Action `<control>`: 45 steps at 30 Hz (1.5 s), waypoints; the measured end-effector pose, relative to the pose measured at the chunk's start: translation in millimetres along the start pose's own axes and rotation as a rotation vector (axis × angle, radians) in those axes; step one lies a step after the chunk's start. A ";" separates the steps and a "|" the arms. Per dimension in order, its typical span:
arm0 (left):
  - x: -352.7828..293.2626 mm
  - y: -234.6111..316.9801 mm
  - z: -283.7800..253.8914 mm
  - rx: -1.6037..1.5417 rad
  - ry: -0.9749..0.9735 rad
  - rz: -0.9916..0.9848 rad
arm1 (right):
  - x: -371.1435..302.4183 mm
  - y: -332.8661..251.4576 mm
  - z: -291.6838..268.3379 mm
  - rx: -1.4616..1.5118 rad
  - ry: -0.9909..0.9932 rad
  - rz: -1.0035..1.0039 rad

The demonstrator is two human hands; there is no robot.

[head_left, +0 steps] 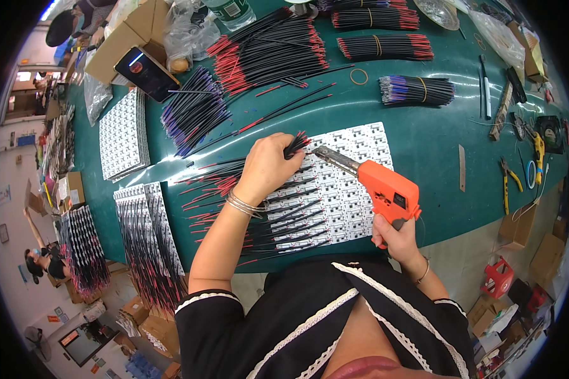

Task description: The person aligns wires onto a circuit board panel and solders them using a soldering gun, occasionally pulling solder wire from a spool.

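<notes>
The left hand [269, 164] is on the left side of the work, its grip closed around a small bunch of wires [300, 143], black with red ends, above the far left part of a white circuit board sheet [363, 151]. The right hand [395, 237], near and to the right, has its grip closed around the handle of an orange soldering gun [391, 188]. The metal tip points left, just beside the bunch; contact cannot be confirmed. The sheet lies flat on a green table [430, 145], in front of the person. Rows of loose wires [220, 180] cross its left part and extend past its left edge.

On the left are a stack of white boards [123, 136] and, farther, a phone [145, 74]. Near left, a wired sheet [146, 224] overhangs the table edge. On the far side lie a large red-and-black wire pile [269, 57] and, to its near left, a purple-ended wire pile [196, 112]. Yellow-handled pliers [506, 197] lie on the right.
</notes>
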State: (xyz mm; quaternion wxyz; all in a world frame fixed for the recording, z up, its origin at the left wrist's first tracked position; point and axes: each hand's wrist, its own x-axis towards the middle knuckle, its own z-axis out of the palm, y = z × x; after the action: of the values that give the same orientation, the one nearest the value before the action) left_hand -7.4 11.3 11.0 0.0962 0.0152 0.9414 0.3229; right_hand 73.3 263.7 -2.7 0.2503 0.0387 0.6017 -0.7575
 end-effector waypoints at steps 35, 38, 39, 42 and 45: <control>9.5 8.8 -6.1 0.163 -0.144 0.094 | -3.1 -0.2 -2.7 -0.023 -0.011 0.019; 10.1 8.7 -5.8 0.177 -0.149 0.118 | -7.0 3.7 -6.6 0.075 0.035 -0.006; 9.8 9.1 -6.1 0.177 -0.149 0.119 | -6.8 2.7 -7.5 0.075 0.036 -0.006; 9.5 8.2 -7.0 0.161 -0.154 0.108 | -3.5 -0.2 -11.4 0.080 0.033 -0.061; 8.2 -0.2 -7.2 0.102 -0.132 0.193 | 1.9 -4.5 -11.8 0.081 0.024 -0.102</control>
State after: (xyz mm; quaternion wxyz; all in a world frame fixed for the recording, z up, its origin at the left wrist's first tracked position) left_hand -16.9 7.5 15.0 0.1255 0.1320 0.9424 0.2805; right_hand 66.8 274.8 -2.6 0.2026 0.0271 0.5747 -0.7924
